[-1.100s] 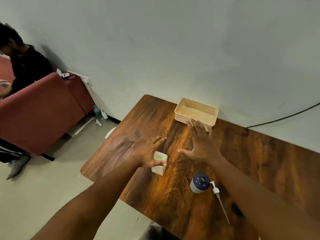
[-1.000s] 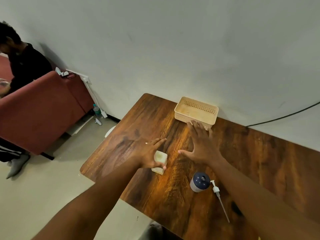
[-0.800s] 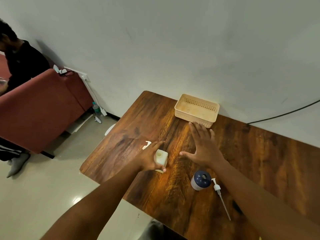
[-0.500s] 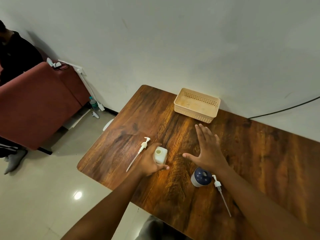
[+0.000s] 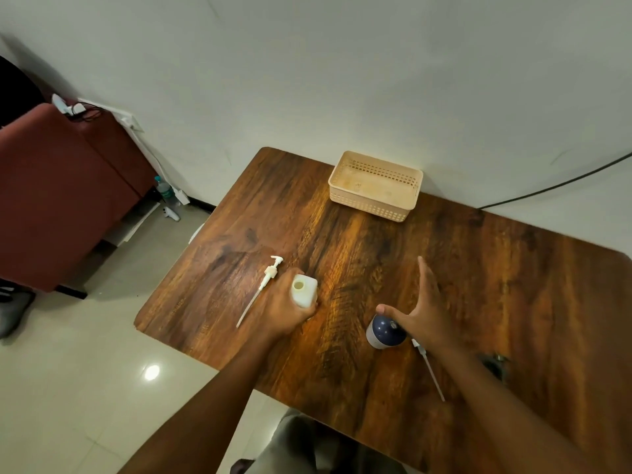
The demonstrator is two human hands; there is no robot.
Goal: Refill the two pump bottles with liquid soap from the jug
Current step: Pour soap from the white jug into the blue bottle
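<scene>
A small cream square bottle (image 5: 304,293) stands upright and uncapped on the wooden table (image 5: 513,289), and my left hand (image 5: 285,311) is wrapped around it. Its white pump (image 5: 265,284) lies on the table just to the left. A round bottle with a dark blue top (image 5: 382,331) stands to the right, my right hand (image 5: 422,311) hovering over it with fingers spread and thumb above its top. A second white pump (image 5: 429,367) lies beside that bottle, partly under my right wrist. No jug is in view.
A beige perforated basket (image 5: 376,201) sits at the table's far edge against the white wall. A black cable (image 5: 554,184) runs along the wall at right. To the left are a dark red couch (image 5: 58,193), a water bottle (image 5: 163,189) on the floor and a tiled floor.
My left hand has closed around the cream bottle and stood it upright, exposing the pump beside it. My right hand has pulled back from near the basket to over the blue-topped bottle.
</scene>
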